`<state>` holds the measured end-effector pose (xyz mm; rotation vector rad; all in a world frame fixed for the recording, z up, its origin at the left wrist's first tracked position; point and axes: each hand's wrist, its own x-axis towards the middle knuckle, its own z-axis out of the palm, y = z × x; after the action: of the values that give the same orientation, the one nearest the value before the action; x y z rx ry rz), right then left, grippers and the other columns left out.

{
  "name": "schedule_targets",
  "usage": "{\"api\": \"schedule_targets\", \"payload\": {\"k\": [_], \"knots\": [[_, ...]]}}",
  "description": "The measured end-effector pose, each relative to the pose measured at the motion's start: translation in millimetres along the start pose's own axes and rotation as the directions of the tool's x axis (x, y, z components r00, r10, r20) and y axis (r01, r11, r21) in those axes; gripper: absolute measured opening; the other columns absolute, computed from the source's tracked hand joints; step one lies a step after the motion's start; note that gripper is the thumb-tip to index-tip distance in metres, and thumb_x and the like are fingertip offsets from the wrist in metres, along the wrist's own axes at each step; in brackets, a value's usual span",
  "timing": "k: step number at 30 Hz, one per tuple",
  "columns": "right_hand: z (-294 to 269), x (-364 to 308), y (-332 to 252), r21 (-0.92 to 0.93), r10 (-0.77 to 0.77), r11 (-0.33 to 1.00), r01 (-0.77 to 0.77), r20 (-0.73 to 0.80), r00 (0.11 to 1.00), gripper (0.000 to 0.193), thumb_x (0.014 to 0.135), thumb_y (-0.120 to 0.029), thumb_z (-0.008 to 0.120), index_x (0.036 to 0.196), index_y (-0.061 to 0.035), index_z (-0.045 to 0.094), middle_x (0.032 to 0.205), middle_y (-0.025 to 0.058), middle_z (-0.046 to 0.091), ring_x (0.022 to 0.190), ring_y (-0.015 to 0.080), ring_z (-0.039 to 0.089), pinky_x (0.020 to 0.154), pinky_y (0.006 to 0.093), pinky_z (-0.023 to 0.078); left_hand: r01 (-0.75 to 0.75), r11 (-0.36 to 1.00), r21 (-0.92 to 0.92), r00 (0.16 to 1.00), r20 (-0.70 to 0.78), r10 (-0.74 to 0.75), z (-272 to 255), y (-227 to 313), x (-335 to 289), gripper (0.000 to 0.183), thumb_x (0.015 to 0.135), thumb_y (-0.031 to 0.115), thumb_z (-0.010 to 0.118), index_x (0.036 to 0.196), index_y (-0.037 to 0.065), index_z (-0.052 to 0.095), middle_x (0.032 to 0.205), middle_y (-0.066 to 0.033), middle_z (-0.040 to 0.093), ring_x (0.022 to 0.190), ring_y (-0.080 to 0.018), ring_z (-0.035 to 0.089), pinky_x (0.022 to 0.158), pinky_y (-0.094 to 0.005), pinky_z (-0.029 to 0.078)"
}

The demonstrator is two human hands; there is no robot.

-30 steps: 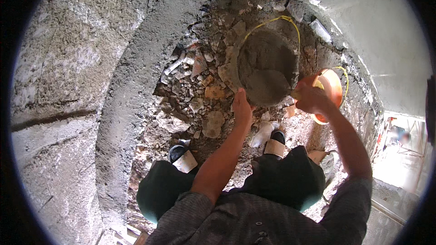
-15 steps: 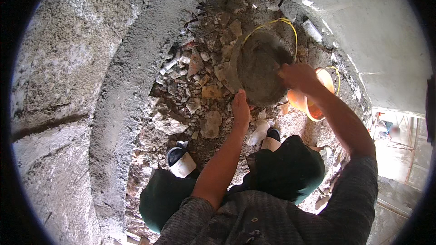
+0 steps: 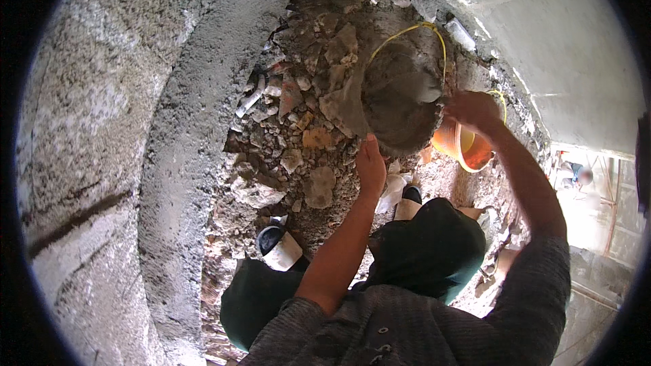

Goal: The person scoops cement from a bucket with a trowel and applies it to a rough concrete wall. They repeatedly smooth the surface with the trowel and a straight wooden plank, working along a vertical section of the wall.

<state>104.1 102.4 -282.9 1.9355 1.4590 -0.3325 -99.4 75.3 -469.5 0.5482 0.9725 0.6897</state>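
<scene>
A round bucket of wet grey mortar with a yellow handle stands on the rubble before me. My left hand grips its near rim, with the fingertips at the edge. At the right side of the bucket is my right hand, its fingers closed; whatever they hold is hidden by the hand or coated in mortar. Just beyond that wrist an orange bucket lies tipped, its opening toward the lower right and its own yellow handle at the back.
Broken stone and brick cover the ground on the left. A rough cement ledge curves along the left side, and a smooth grey wall rises at right. My boots stand among the debris. Far right, a person shows small.
My right hand has moved right, from over the mortar to the bucket's right edge. The mortar surface looks reshaped, with a raised pale lump. My left hand stays at the rim.
</scene>
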Motion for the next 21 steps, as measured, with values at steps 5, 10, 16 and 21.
{"api": "schedule_targets", "payload": {"k": [5, 10, 16, 21], "knots": [[-50.6, -46.9, 10.6, 0.236, 0.216, 0.958, -0.165, -0.211, 0.953, 0.028, 0.082, -0.038, 0.056, 0.094, -0.0132, 0.056, 0.079, 0.007, 0.063, 0.072, 0.0288, 0.061, 0.068, 0.0379, 0.05, -0.068, 0.997, 0.04, 0.994, -0.085, 0.072, 0.9, -16.9, 5.7, 0.047, 0.093, 0.046, 0.035, 0.073, 0.004, 0.043, 0.064, -0.0011, 0.037, 0.059, -0.0125, 0.043, 0.057, -0.0289, 0.039], [-17.4, -47.4, 8.8, 0.087, 0.182, 0.98, -0.178, -0.037, 0.983, 0.021, 0.082, -0.029, 0.051, 0.095, -0.0145, 0.057, 0.091, 0.0069, 0.052, 0.082, 0.0249, 0.059, 0.07, 0.0367, 0.05, 0.088, 0.996, -0.012, 0.996, 0.017, -0.088, -1.2, -11.5, -3.5, 0.045, 0.093, 0.047, 0.034, 0.086, 0.004, 0.048, 0.075, 0.0, 0.047, 0.067, -0.0113, 0.048, 0.061, -0.0279, 0.04], [113.4, 45.3, -10.6, 0.131, -0.034, 0.991, 0.032, 0.013, 0.999, 0.026, 0.072, -0.023, 0.061, 0.09, -0.0039, 0.06, 0.082, 0.0155, 0.064, 0.077, 0.0307, 0.063, 0.064, 0.0439, 0.05, 0.065, 0.998, -0.003, 0.994, 0.09, -0.064, 4.6, 1.5, -9.4, 0.059, 0.09, 0.051, 0.036, 0.119, 0.0, 0.044, 0.105, -0.0132, 0.057, 0.069, -0.0184, 0.058, 0.066, -0.0324, 0.047], [114.7, 69.6, -76.8, 0.527, -0.266, 0.822, 0.214, 0.024, 0.964, 0.018, 0.074, -0.018, 0.061, 0.081, -0.0014, 0.06, 0.068, 0.0105, 0.06, 0.056, 0.0221, 0.058, 0.048, 0.0343, 0.045, 0.135, 0.974, 0.181, 0.975, 0.149, -0.163, -27.0, 6.7, 7.0, 0.062, 0.088, 0.052, 0.038, 0.122, 0.001, 0.042, 0.104, -0.0147, 0.058, 0.07, -0.0187, 0.06, 0.062, -0.0315, 0.047]]}}
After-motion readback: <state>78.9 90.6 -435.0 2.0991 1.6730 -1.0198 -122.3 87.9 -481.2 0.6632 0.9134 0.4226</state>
